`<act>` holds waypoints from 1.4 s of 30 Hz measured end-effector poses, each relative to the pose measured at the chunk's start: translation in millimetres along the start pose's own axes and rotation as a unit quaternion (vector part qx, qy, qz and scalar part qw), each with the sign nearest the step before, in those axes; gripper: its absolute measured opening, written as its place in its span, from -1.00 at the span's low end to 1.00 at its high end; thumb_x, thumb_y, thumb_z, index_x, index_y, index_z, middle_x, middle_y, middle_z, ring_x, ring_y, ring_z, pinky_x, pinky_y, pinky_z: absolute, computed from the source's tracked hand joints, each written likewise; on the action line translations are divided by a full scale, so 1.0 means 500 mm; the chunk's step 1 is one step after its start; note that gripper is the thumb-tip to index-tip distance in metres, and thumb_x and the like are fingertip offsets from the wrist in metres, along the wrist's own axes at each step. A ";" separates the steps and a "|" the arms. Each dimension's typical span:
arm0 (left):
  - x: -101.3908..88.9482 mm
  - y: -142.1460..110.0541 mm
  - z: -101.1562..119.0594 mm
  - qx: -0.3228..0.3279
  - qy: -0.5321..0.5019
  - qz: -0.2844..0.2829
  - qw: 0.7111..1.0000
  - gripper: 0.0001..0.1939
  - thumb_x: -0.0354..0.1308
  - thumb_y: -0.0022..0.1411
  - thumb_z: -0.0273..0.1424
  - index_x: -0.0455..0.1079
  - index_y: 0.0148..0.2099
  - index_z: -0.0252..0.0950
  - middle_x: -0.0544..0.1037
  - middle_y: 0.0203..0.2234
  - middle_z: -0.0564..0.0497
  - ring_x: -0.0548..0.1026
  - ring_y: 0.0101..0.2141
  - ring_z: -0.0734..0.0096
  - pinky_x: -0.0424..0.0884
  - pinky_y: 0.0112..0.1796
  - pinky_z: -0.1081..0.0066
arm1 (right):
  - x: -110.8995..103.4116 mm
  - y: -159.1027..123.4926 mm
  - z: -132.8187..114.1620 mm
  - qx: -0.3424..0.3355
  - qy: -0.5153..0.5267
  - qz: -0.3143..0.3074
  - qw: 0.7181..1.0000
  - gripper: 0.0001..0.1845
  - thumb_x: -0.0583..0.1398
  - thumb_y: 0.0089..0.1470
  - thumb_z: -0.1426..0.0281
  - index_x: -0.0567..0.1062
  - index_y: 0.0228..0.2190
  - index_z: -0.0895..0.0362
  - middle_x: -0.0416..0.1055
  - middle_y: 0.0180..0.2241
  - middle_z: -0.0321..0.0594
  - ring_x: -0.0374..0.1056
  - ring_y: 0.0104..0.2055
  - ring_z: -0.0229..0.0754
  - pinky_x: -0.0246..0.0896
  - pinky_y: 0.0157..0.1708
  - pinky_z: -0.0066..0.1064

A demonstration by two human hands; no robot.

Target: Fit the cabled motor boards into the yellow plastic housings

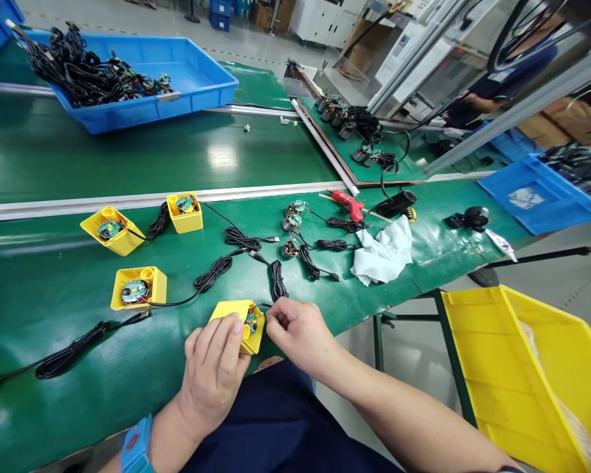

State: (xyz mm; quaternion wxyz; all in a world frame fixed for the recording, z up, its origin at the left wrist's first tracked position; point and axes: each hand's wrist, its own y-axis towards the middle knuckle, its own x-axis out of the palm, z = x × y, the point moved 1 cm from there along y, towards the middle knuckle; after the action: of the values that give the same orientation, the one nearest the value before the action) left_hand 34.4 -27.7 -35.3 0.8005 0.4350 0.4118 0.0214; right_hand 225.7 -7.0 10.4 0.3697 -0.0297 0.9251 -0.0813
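At the table's near edge my left hand (214,368) is wrapped round a yellow plastic housing (230,309), tilted so its open side faces right. A green circuit board (251,320) shows inside it. Close by on the right, my right hand (300,335) has its fingers pinched on a thin black cable (263,305) that comes out of the housing. Its bundled part (278,282) appears to lie just beyond my fingers. Further left stand more yellow housings (160,282), each with a circuit board in it and a black cable attached.
Several small motors with boards (291,248) lie beyond my hands, beside a white cloth (383,253) and a red glue gun (347,202). A blue bin (197,72) of cables stands at the back left. Yellow bins (492,368) are at the right. A person (502,85) is at far right.
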 end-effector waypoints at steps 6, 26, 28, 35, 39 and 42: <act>0.001 0.004 -0.001 -0.004 0.002 0.006 1.000 -0.12 0.33 0.25 -0.62 0.00 0.49 -0.45 0.62 -0.04 -0.31 0.56 0.01 0.03 0.38 0.01 0.12 | -0.009 -0.011 0.004 -0.011 0.037 0.001 0.999 -0.85 0.16 0.15 0.49 0.51 -0.43 0.11 0.45 -0.59 -0.35 0.32 -0.56 -0.28 0.22 -0.49 -0.49; -0.017 0.016 -0.009 0.007 0.007 -0.037 0.999 -0.12 0.33 0.23 -0.61 0.01 0.48 -0.45 0.57 0.01 -0.36 0.54 0.03 -0.04 0.46 -0.02 0.07 | 0.010 -0.011 0.024 -0.191 -0.093 0.050 0.976 -0.83 0.10 0.04 0.59 0.35 -0.50 0.11 0.31 -0.58 -0.37 0.20 -0.57 -0.33 0.04 -0.50 -0.49; -0.025 0.010 -0.025 -0.014 -0.019 -0.053 0.998 -0.13 0.34 0.23 -0.60 0.04 0.48 -0.39 0.54 0.04 -0.34 0.54 0.06 -0.03 0.50 0.01 0.06 | -0.004 -0.016 0.031 -0.156 0.013 0.017 0.988 -0.84 0.10 0.05 0.57 0.33 -0.49 0.10 0.29 -0.58 -0.40 0.20 -0.57 -0.35 0.07 -0.51 -0.53; -0.061 -0.004 -0.084 -0.129 -0.111 -0.140 0.975 -0.33 0.29 0.33 -0.48 0.14 0.40 -0.26 0.49 0.14 -0.25 0.52 0.16 0.11 0.55 0.11 0.12 | -0.025 -0.049 0.076 -0.054 0.216 -0.025 0.975 -0.89 0.16 0.22 0.44 0.42 -0.39 0.11 0.35 -0.55 -0.39 0.29 -0.53 -0.32 0.24 -0.49 -0.51; -0.080 0.022 -0.076 -0.139 -0.086 -0.176 0.971 -0.22 0.35 0.31 -0.39 0.08 0.44 -0.32 0.45 0.21 -0.30 0.45 0.24 0.06 0.48 0.19 0.09 | -0.026 -0.040 0.079 -0.125 0.207 -0.024 0.970 -0.84 0.21 0.30 0.41 0.47 -0.37 0.11 0.42 -0.49 -0.33 0.33 -0.46 -0.30 0.26 -0.43 -0.48; -0.086 0.051 -0.053 -0.096 -0.044 -0.157 0.982 -0.20 0.43 0.24 -0.34 0.15 0.41 -0.31 0.44 0.20 -0.30 0.43 0.25 0.02 0.44 0.21 0.06 | -0.027 -0.022 0.071 -0.202 0.193 -0.029 0.960 -0.81 0.14 0.39 0.45 0.52 -0.29 0.13 0.49 -0.41 -0.27 0.40 -0.38 -0.27 0.33 -0.33 -0.44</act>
State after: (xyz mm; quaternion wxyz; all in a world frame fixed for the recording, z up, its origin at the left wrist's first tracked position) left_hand -3.5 -10.6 3.1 0.8491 0.2863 0.4358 -0.0844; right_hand 259.8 -20.9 -3.6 0.1674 -0.1143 0.9748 0.0927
